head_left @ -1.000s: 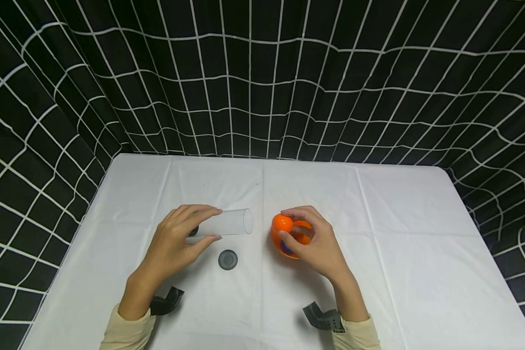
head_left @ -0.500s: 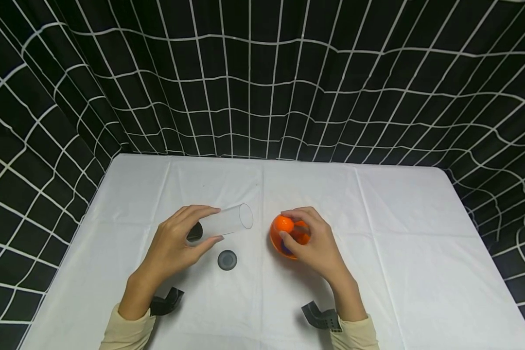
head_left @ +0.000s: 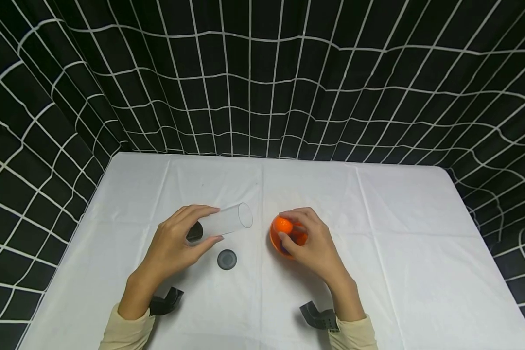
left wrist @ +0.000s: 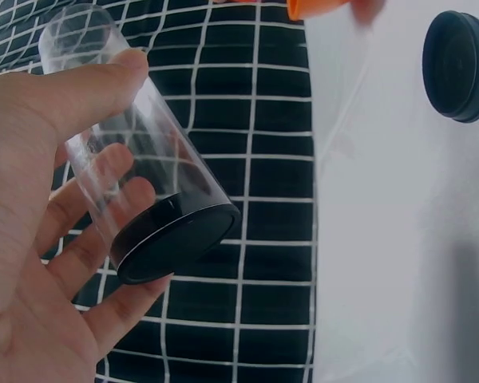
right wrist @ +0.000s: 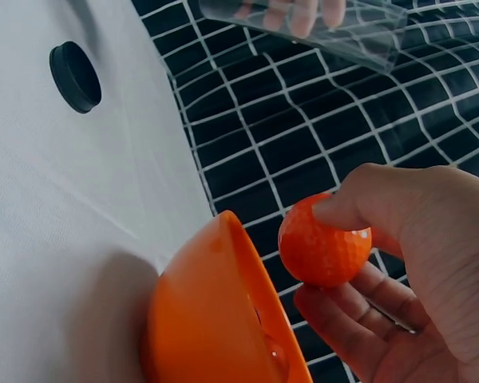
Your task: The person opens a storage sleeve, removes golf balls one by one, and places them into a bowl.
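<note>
My left hand [head_left: 175,238] grips a clear plastic tube [left wrist: 156,120] between thumb and fingers. A black cap [left wrist: 176,239] closes its near end; the other end [head_left: 245,215] is open and points right, tilted slightly up. My right hand [head_left: 312,238] pinches an orange golf ball [right wrist: 323,243], dimpled and shiny, between thumb and fingertips. The ball is just above the rim of an orange bowl [right wrist: 211,311]. More balls lie in the bowl, partly hidden by the right hand. A loose dark cap [head_left: 227,259] lies on the table in front of the tube.
A white cloth covers the table [head_left: 402,218]. Black curtain with a white grid [head_left: 262,87] stands behind it and at both sides. Dark wrist mounts [head_left: 166,301] stick out from both forearms.
The left hand has tilted the tube so its open end points higher and its capped end shows more. The right hand, holding the golf ball, has barely shifted over the bowl.
</note>
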`<state>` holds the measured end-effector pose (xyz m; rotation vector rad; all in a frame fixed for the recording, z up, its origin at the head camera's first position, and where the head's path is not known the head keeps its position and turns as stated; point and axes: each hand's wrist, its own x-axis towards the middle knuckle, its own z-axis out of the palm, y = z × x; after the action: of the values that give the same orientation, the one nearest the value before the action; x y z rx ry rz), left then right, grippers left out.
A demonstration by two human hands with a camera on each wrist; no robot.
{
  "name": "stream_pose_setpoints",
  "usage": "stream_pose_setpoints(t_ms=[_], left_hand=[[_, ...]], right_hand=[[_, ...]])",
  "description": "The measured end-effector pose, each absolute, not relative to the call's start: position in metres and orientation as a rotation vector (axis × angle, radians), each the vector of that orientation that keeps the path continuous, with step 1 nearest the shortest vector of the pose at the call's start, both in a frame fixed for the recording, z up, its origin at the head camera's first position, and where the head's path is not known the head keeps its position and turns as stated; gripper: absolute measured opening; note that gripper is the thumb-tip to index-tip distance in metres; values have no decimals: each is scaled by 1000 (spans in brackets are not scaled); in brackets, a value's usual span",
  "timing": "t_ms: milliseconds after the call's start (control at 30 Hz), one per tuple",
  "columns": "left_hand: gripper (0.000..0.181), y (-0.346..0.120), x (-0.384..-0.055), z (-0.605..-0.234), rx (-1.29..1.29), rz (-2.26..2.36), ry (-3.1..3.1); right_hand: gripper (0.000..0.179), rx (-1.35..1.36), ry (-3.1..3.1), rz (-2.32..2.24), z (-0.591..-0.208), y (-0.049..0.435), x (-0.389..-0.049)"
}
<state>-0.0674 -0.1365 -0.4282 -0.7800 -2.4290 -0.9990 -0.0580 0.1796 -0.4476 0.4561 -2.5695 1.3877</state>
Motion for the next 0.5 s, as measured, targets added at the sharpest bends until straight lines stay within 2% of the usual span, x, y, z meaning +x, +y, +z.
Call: stream_pose_setpoints(t_ms=[500], left_hand=[[56, -135, -68, -430, -760, -1017, -2437]], right_hand=[[29, 443, -2516, 1283, -447, 191, -62]])
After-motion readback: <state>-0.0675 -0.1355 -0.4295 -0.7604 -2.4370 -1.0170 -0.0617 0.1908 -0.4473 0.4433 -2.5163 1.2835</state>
